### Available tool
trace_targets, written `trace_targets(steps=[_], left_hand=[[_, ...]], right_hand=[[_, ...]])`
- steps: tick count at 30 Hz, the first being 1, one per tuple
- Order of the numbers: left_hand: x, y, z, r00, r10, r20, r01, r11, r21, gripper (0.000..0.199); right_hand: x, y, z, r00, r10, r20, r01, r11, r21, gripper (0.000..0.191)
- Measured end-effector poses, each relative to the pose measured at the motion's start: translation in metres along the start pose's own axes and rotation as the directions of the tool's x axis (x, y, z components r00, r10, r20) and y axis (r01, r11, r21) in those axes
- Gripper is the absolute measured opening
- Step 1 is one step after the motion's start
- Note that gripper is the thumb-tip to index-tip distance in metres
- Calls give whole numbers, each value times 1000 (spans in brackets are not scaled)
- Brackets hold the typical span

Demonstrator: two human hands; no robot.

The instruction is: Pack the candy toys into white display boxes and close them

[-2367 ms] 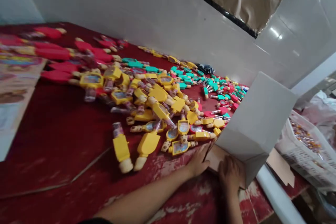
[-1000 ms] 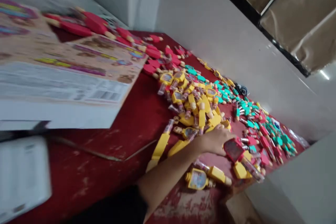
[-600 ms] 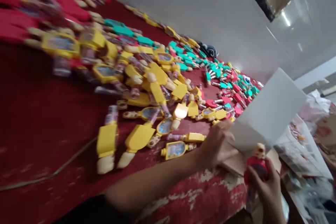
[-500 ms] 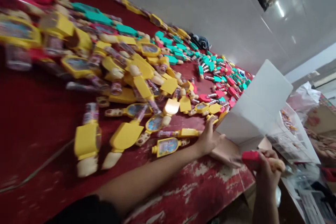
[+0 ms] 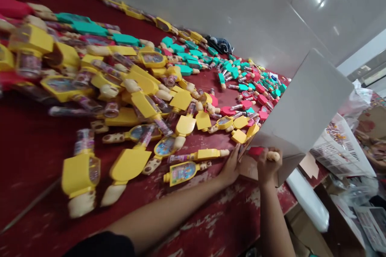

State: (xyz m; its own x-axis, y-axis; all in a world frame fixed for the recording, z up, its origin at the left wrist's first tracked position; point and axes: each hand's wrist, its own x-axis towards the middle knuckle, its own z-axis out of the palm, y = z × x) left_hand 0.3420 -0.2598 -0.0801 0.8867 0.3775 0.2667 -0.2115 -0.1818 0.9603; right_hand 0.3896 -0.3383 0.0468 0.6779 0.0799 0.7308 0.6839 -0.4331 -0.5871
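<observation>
My right hand [image 5: 268, 164] is shut on a red toy figure [image 5: 256, 151] with a cream-coloured end [image 5: 273, 156], at the mouth of a white cardboard carton [image 5: 301, 112] lying on its side. My left hand [image 5: 231, 166] rests with its fingers apart against the carton's lower edge, beside a tan inner flap [image 5: 249, 168]. A yellow toy with a picture panel [image 5: 182, 172] lies just left of that hand. Several yellow, teal and red toy figures with clear tubes spread over the table behind it.
The table has a worn red cover [image 5: 36, 148] and stands against a white wall [image 5: 181, 0]. A dark bundle [image 5: 218, 44] lies by the wall. To the right stand a white crate of small items [image 5: 340, 148], a plastic bag [image 5: 358, 100] and cardboard.
My right hand has lowered the red toy from above to the carton's mouth, turning it sideways. The head view has swung, and my left hand stays by the carton.
</observation>
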Motion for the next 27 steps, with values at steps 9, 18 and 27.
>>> trace_targets(steps=[9,18,27], left_hand=[[9,4,-15,999,30,36,-30,999,17,59],[33,63,-49,985,127,-120,-97,969,226,54],[187,69,-126,932,-310,-189,352,645,679,56]], right_hand=[[-1,7,28,978,-25,206,64,981,-183,44],[-75,80,-47,929,130,346,111,794,-597,64],[-92,89,-47,939,80,335,183,707,-683,52]])
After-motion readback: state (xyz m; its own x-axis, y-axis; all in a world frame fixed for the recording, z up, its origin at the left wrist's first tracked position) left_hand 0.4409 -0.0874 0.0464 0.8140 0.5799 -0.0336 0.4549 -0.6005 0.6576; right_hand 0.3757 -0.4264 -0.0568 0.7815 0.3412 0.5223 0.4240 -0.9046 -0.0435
